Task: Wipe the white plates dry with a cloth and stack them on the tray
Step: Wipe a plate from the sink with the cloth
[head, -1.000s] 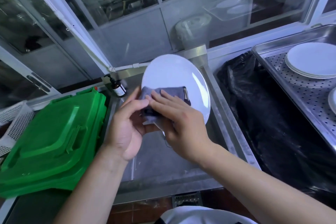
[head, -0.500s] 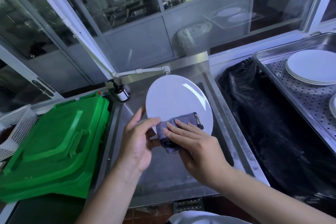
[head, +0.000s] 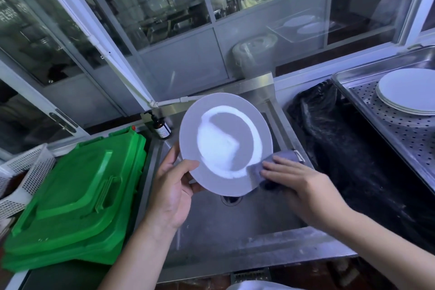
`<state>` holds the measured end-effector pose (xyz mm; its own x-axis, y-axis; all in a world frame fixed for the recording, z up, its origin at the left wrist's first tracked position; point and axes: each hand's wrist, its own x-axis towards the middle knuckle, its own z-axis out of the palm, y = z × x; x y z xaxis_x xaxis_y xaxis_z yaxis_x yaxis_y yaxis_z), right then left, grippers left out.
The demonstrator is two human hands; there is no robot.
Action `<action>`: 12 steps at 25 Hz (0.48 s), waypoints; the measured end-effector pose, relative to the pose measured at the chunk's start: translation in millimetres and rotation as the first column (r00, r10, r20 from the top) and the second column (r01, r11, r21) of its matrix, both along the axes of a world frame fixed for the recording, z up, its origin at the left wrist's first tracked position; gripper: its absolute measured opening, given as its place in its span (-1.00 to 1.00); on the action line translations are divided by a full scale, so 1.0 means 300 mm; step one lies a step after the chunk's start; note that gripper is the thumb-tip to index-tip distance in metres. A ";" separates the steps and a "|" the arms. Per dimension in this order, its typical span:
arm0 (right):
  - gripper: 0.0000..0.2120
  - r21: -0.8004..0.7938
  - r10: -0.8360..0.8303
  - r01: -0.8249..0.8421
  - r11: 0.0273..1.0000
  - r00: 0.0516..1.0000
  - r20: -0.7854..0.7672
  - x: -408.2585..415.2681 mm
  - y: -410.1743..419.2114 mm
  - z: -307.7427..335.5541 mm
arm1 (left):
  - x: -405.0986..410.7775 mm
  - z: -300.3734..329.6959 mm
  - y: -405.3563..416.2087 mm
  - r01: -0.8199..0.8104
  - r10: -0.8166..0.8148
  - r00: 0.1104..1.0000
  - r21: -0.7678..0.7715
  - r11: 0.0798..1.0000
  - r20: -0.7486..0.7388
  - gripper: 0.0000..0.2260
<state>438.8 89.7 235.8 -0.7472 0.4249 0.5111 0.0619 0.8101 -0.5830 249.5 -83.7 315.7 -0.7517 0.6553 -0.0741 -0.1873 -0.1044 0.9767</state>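
While held tilted over the sink (head: 235, 223) so drips fell clear, plate (head: 226, 143) sat pinched at 8 o'clock by left hand (head: 171, 195). Right hand (head: 303, 186) pressed cloth (head: 270, 167) at 4 o'clock, fingers flat, together. Tray (head: 400, 134) stack waited at 2 o'clock.

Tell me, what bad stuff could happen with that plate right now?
1. It might slip. The left hand grips the white plate only at its lower left edge, tilted over the metal sink, so a drop could chip it.
2. The right hand presses the grey cloth on the opposite rim; a hard push could twist the plate loose.
3. The tray with the stacked plates sits off to the right, so carrying it there could mean a bump.
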 end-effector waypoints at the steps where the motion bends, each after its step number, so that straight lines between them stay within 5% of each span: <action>1: -0.64 -0.243 -0.093 0.086 0.966 0.995 -0.019 0.002 0.026 -0.005 | -0.009 0.003 -0.003 0.002 -0.002 1.000 -0.009 1.000 0.003 -0.49; 3: -0.59 -0.757 -0.263 0.122 0.642 0.962 -0.068 -0.003 0.073 -0.015 | -0.028 0.008 -0.010 0.017 -0.016 1.000 -0.013 1.000 0.017 -0.50; 6: -0.78 -0.993 -0.264 -0.082 0.080 0.959 -0.101 -0.024 0.082 -0.032 | -0.050 0.020 -0.023 0.068 -0.068 0.997 -0.007 0.998 0.031 -0.52; 8: -0.77 -0.986 -0.193 -0.163 -0.033 0.969 -0.154 -0.045 0.045 -0.014 | -0.056 0.024 -0.025 0.099 -0.099 0.995 -0.025 0.995 0.029 -0.53; 12: -0.75 -0.980 -0.252 -0.182 -0.077 0.955 -0.157 -0.090 -0.002 0.013 | -0.061 0.026 -0.044 0.133 -0.130 0.989 -0.057 0.989 0.064 -0.56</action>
<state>411.7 89.0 239.7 -0.6703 0.6489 -0.3600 -0.2254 -0.6402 -0.7344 231.2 -97.0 323.6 -0.6523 0.7411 -0.1591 -0.2540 -0.0159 0.9671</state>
